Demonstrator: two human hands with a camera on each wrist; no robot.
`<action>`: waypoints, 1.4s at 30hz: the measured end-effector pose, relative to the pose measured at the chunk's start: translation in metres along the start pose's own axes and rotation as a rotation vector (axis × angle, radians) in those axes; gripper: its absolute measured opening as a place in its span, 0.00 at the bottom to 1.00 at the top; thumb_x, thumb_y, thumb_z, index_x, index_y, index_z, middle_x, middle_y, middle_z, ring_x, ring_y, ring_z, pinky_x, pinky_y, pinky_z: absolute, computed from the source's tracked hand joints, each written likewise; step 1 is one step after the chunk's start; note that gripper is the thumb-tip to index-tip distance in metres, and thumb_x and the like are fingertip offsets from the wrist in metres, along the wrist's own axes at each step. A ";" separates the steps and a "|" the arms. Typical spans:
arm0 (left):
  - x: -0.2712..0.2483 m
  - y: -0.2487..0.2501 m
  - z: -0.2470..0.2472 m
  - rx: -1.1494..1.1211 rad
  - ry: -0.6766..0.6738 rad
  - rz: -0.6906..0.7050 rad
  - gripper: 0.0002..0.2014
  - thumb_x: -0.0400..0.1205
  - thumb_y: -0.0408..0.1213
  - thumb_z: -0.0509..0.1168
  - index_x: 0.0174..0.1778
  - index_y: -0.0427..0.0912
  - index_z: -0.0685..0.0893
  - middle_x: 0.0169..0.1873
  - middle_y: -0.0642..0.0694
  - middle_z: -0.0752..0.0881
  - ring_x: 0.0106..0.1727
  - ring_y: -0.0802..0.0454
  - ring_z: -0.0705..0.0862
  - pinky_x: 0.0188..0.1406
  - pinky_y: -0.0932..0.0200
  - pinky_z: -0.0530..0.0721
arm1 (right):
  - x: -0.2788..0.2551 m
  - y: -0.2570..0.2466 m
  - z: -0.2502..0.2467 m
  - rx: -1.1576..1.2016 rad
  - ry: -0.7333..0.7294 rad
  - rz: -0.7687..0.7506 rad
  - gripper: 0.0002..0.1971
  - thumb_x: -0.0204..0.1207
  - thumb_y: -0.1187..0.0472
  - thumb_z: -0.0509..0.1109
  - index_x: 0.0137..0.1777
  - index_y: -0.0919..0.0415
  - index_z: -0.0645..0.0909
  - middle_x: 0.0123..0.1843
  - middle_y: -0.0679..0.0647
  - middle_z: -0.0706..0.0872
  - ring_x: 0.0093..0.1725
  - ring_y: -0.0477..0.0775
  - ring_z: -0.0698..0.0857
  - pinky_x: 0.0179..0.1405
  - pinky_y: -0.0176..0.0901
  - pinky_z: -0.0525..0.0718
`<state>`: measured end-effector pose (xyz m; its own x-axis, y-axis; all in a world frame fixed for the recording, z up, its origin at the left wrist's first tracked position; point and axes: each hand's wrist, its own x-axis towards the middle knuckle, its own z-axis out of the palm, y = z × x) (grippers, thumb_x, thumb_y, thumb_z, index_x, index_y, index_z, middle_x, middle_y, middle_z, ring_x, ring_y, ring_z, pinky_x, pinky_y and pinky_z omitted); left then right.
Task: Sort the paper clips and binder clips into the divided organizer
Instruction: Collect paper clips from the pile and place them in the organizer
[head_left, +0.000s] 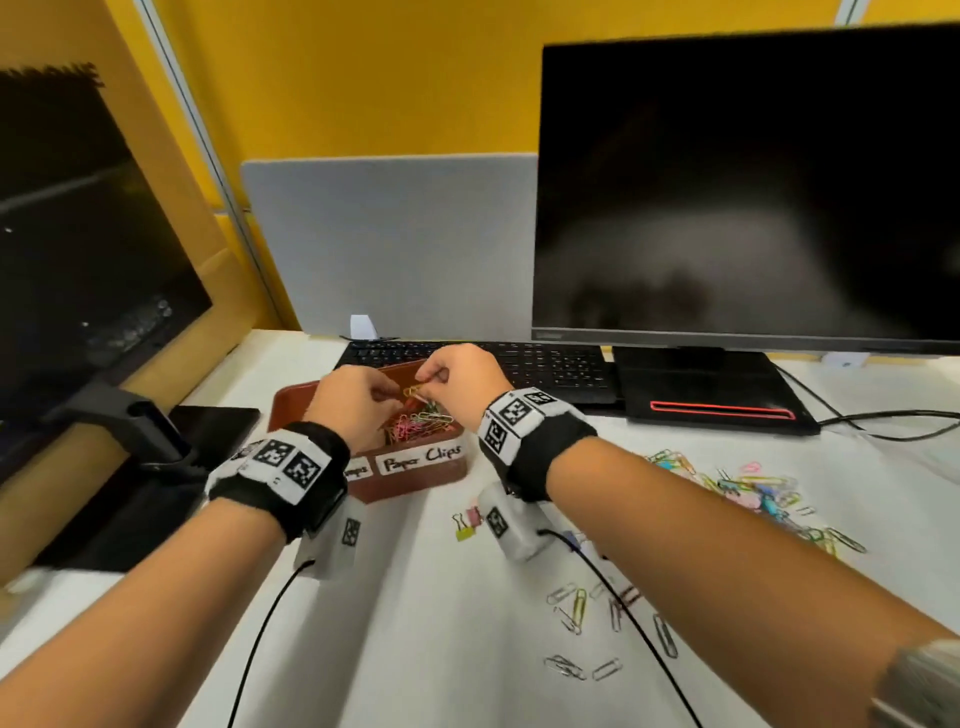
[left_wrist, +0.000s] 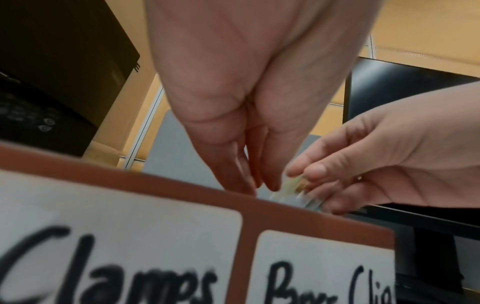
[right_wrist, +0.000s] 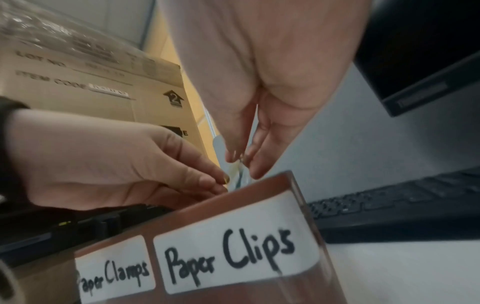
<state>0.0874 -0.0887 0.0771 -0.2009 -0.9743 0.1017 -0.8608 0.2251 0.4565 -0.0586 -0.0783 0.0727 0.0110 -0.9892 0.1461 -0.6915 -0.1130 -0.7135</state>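
Observation:
The brown divided organizer (head_left: 415, 480) carries the labels "Paper Clamps" and "Paper Clips" (right_wrist: 233, 259). Its paper-clip compartment holds a heap of coloured paper clips (head_left: 421, 421). Both hands hover over that compartment. My right hand (head_left: 423, 382) pinches a small linked bunch of paper clips (head_left: 414, 391) between thumb and fingers (right_wrist: 255, 170). My left hand (head_left: 392, 399) pinches the same bunch from the left, fingers curled (right_wrist: 207, 181). The bunch looks blurred in the left wrist view (left_wrist: 293, 195). The clamp compartment is hidden behind my left hand.
Loose coloured paper clips (head_left: 753, 488) lie on the white table at right, more (head_left: 587, 613) nearer me. Small binder clips (head_left: 467, 525) sit in front of the organizer. A black keyboard (head_left: 545, 364) and monitor (head_left: 753, 197) stand behind; a cardboard box (head_left: 171, 208) is at left.

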 end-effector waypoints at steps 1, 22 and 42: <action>-0.001 -0.002 0.002 0.016 0.010 0.012 0.12 0.77 0.35 0.69 0.56 0.39 0.87 0.55 0.42 0.88 0.55 0.47 0.85 0.61 0.58 0.79 | 0.002 0.002 0.005 0.006 -0.013 0.010 0.10 0.72 0.63 0.74 0.54 0.60 0.87 0.50 0.56 0.90 0.50 0.52 0.86 0.59 0.41 0.81; -0.140 0.068 0.104 0.202 -0.606 0.317 0.42 0.60 0.54 0.79 0.68 0.47 0.70 0.60 0.50 0.70 0.60 0.49 0.74 0.61 0.54 0.79 | -0.215 0.123 -0.100 -0.528 -0.623 0.180 0.39 0.65 0.56 0.80 0.75 0.46 0.65 0.60 0.47 0.68 0.60 0.51 0.74 0.61 0.46 0.78; -0.117 0.091 0.124 0.177 -0.571 0.412 0.09 0.77 0.32 0.65 0.49 0.39 0.87 0.50 0.43 0.88 0.54 0.47 0.84 0.42 0.68 0.70 | -0.174 0.103 -0.058 -0.491 -0.539 0.021 0.07 0.73 0.64 0.72 0.48 0.64 0.88 0.45 0.55 0.83 0.43 0.50 0.78 0.44 0.40 0.76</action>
<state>-0.0253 0.0458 -0.0026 -0.6961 -0.6672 -0.2652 -0.7160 0.6175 0.3257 -0.1738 0.0877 0.0137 0.2604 -0.9136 -0.3124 -0.9384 -0.1634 -0.3044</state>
